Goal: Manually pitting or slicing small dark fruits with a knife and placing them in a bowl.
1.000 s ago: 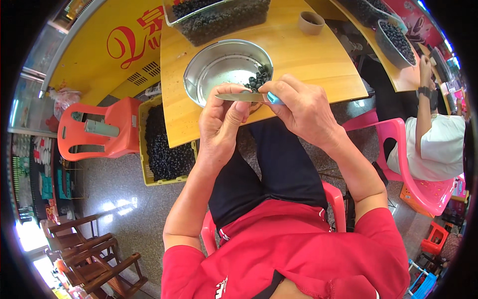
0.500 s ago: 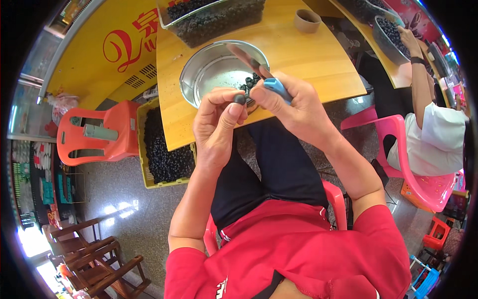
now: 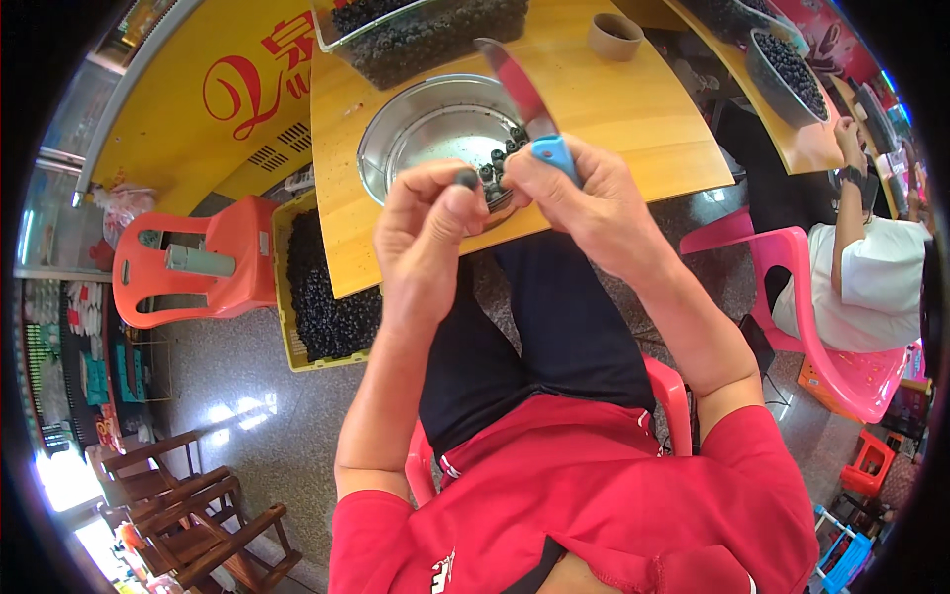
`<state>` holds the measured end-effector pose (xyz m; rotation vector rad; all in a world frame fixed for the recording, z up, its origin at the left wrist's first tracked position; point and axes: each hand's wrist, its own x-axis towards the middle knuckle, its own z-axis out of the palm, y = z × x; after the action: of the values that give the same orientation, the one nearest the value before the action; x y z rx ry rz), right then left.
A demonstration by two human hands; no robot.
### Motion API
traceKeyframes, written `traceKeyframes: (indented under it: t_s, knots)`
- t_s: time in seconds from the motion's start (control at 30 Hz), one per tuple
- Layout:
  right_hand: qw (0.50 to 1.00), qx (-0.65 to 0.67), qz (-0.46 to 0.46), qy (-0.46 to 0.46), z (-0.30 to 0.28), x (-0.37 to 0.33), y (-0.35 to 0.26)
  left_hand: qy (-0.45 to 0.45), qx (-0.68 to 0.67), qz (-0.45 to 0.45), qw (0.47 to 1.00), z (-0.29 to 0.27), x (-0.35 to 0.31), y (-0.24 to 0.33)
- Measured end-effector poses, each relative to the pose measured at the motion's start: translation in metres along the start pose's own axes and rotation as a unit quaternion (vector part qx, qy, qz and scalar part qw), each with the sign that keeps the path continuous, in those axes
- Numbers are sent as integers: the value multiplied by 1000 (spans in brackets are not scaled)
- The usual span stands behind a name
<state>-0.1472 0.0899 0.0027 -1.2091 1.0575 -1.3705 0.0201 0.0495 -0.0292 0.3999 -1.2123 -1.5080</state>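
Head view, one moment recorded. Person sat on a pink plastic chair (image 3: 673, 386) at a wooden table (image 3: 633, 109), both forearms raised over the lap.

Left hand (image 3: 426, 223): fingers curled, thumb and forefinger pinched shut on a small dark round fruit (image 3: 465, 178), held just above the table's near edge.

Right hand (image 3: 584, 198): closed around the blue handle of a knife (image 3: 529, 104); blade pointed up and away from the person, over the bowl. Blade tip stood apart from the fruit in the left hand; the two hands were nearly touching.

Metal bowl (image 3: 416, 134) sat on the table just beyond the hands, with a small heap of the same dark fruits at its near right side. A clear tray (image 3: 426, 30) full of dark fruits lay behind the bowl. A small brown cup (image 3: 616, 37) stood to the right of the tray.

On the floor left of the table: a yellow crate (image 3: 327, 297) of dark fruits, beside an orange chair (image 3: 198, 267).

Another person in a white shirt (image 3: 861, 277) sat at the far right on a second pink chair.
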Motion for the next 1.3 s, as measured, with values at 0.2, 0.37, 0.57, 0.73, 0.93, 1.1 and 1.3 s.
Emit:
traceKeyframes:
  t_s: [0.2, 0.37, 0.57, 0.73, 0.93, 1.1, 1.3]
  knots:
    - [997, -33, -10, 67, -34, 0, 10, 34, -116, -164, 979, -33, 52, 20]
    - [995, -46, 23, 83, -52, -1, 22, -74, 335, -211, 915, -37, 95, 4]
    - [993, -66, 30, 91, -57, -3, 29, -279, 615, -139, 724, -31, 114, -33]
    - [992, -81, 28, 90, -60, -6, 29, -328, 658, -90, 672, -35, 118, -52]
    - [993, -77, 14, 89, -58, -5, 29, -259, 573, -112, 769, -17, 109, -18]
    - [998, -14, 14, 63, -35, 4, 22, -216, 459, -58, 860, 3, 76, 16]
    - [993, 87, 81, 20, -15, 3, 11, -183, 448, -36, 874, 10, 51, 30]
